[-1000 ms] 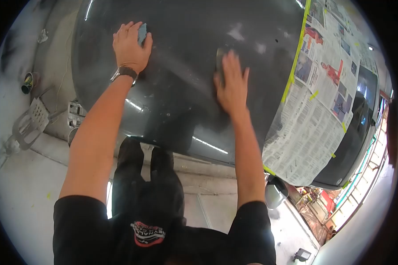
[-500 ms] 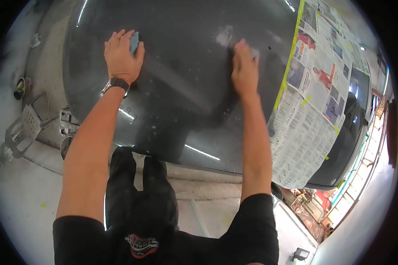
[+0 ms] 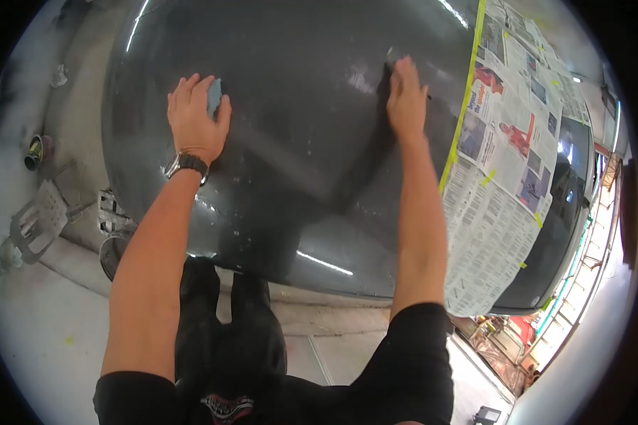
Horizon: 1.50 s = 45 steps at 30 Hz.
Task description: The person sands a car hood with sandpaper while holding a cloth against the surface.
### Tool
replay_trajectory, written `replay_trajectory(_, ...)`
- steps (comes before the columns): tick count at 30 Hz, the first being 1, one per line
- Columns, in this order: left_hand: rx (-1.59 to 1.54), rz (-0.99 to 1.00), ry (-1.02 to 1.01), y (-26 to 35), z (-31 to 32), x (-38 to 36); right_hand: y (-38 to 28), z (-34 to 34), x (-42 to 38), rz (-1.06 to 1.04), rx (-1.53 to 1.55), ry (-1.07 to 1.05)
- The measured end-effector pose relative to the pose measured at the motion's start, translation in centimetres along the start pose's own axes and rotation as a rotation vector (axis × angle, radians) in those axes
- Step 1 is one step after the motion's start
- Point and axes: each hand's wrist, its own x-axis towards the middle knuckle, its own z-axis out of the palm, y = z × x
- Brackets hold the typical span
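Note:
A dark grey car body panel (image 3: 298,142) fills the upper middle of the head view. My left hand (image 3: 193,119) lies flat on it at the left, pressing a small blue pad (image 3: 214,96) under the fingers; a dark watch (image 3: 186,163) is on that wrist. My right hand (image 3: 406,99) is stretched far up the panel, pressing a dark sanding pad (image 3: 389,62) that shows just past the fingertips. Both arms are extended over the panel.
Newspaper masking (image 3: 507,149) edged with yellow tape (image 3: 463,99) covers the car's glass to the right. My dark trousers (image 3: 230,326) stand on the pale concrete floor (image 3: 42,319). A metal stand (image 3: 32,216) and a can (image 3: 34,152) lie at the left.
My right hand has slid up and to the right across the panel, from its middle toward the yellow tape. My left hand stayed on the blue pad, almost in place.

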Motion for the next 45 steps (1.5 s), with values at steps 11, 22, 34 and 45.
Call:
replay_trajectory(11, -0.008, -0.058, -0.064, 0.5, -0.8, 0.0, -9.6, -4.3, -17.1, -0.020, 0.048, -0.288)
replay_trajectory(22, -0.024, -0.067, -0.090, 0.1, -0.4, -0.1, -8.3, -0.4, -2.6, 0.037, -0.078, -0.163)
replay_trajectory(34, -0.030, -0.101, -0.125, 0.5, -0.9, 0.2, -4.0, 2.6, 10.2, 0.124, -0.113, -0.147)
replay_trajectory(45, -0.063, -0.118, -0.132, 0.2, -0.7, 0.2, -5.1, 2.1, 10.5, -0.021, -0.178, -0.223)
